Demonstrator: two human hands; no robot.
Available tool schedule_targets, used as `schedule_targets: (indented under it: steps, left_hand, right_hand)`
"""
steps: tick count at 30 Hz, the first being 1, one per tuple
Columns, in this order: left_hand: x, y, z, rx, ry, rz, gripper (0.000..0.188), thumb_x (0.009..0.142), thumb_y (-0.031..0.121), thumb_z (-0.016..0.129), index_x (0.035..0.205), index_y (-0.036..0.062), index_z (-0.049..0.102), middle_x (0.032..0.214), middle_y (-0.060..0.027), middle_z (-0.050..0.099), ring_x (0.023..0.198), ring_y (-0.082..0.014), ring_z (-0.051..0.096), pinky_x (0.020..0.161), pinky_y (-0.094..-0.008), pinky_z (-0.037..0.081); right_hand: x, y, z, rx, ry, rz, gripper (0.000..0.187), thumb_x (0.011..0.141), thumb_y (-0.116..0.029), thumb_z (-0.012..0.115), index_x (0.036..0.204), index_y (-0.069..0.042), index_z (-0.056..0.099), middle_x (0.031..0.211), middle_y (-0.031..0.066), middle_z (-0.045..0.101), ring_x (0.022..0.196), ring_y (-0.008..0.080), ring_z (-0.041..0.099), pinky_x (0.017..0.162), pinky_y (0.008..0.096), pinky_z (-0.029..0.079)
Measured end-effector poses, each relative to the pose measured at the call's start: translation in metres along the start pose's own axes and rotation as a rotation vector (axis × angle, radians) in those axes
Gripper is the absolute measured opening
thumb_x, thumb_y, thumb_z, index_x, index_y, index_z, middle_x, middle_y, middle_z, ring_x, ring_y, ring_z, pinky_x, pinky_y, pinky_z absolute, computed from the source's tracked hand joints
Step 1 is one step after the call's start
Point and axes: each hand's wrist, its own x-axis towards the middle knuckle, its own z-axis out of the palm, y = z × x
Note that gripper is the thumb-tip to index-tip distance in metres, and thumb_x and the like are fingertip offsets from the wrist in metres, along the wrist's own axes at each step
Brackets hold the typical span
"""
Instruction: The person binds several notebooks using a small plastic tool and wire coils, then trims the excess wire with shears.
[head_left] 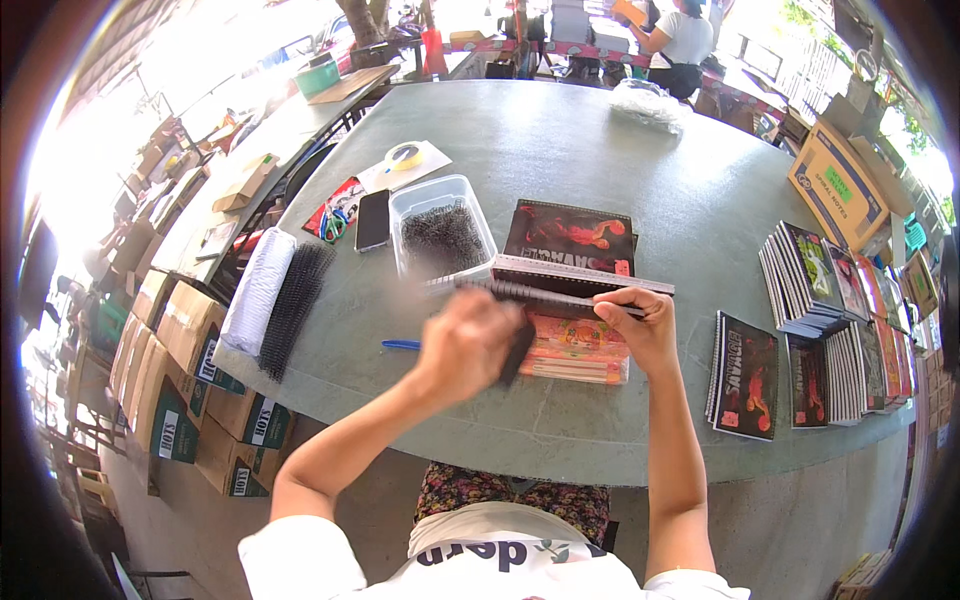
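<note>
Right hand [640,318] right of centre of frame: grip pinched, thumb and fingers on right end of thin dark piece [548,294]. Piece runs leftward from this grip toward left hand [466,338], near centre. Left hand motion-blurred; cannot tell whether its grip is clenched or grasping piece. Pale holed strip [585,274] just above piece in frame. Orange-pink stack [578,350] below it, on bench [660,440]. Tub [482,212] of black coils [440,238] upper left of hands; blue pen [401,344] left of left hand.
</note>
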Motion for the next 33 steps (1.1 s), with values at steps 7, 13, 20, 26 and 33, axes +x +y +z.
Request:
schedule_targets:
  steps: [7, 13, 20, 26, 33]
  left_hand:
    - [0.017, -0.001, -0.004, -0.007, 0.266, 0.048, 0.029, 0.07, 0.005, 0.072, 0.097, 0.0087, 0.066, 0.083, -0.0076, 0.06, 0.082, -0.0242, 0.058, 0.064, -0.0338, 0.052]
    - [0.033, 0.008, -0.018, 0.02, 0.452, 0.061, 0.028, 0.07, 0.004, 0.072, 0.096, 0.01, 0.067, 0.085, -0.0055, 0.059, 0.081, -0.0222, 0.057, 0.065, -0.033, 0.05]
    - [0.053, 0.016, -0.026, -0.222, 0.598, -0.219, 0.027, 0.067, 0.002, 0.075, 0.092, 0.0076, 0.065, 0.082, -0.008, 0.057, 0.075, -0.0235, 0.059, 0.064, -0.033, 0.049]
    - [0.057, 0.019, -0.021, -0.04, 0.229, 0.043, 0.025, 0.067, 0.003, 0.075, 0.09, 0.0049, 0.065, 0.083, -0.0065, 0.056, 0.075, -0.0215, 0.059, 0.062, -0.0325, 0.049]
    - [0.052, 0.033, 0.003, -0.157, -0.056, 0.061, 0.014, 0.07, 0.0, 0.072, 0.081, 0.0034, 0.063, 0.085, -0.0049, 0.056, 0.078, -0.0207, 0.059, 0.064, -0.034, 0.05]
  right_hand:
    - [-0.005, 0.004, -0.002, 0.01, 0.011, 0.025, 0.014, 0.079, -0.012, 0.074, 0.086, -0.001, 0.071, 0.075, 0.0013, 0.068, 0.064, 0.0034, 0.056, 0.057, 0.0193, 0.047]
    - [-0.007, 0.0, 0.001, 0.028, 0.029, 0.03, 0.012, 0.078, -0.011, 0.074, 0.086, -0.001, 0.071, 0.076, 0.0005, 0.068, 0.066, 0.0028, 0.056, 0.057, 0.018, 0.046]
    - [-0.007, 0.002, -0.003, 0.091, 0.066, 0.049, 0.012, 0.079, -0.009, 0.073, 0.086, 0.0, 0.07, 0.076, 0.001, 0.067, 0.067, 0.0035, 0.057, 0.057, 0.0178, 0.046]
    - [-0.006, 0.004, -0.002, 0.172, 0.069, 0.061, 0.012, 0.081, -0.009, 0.071, 0.089, 0.0, 0.069, 0.08, 0.0016, 0.067, 0.067, 0.0028, 0.055, 0.059, 0.0184, 0.046]
    - [-0.002, 0.009, -0.002, 0.182, 0.064, 0.001, 0.015, 0.083, -0.013, 0.07, 0.088, 0.001, 0.068, 0.078, 0.0001, 0.065, 0.065, 0.0027, 0.053, 0.057, 0.019, 0.044]
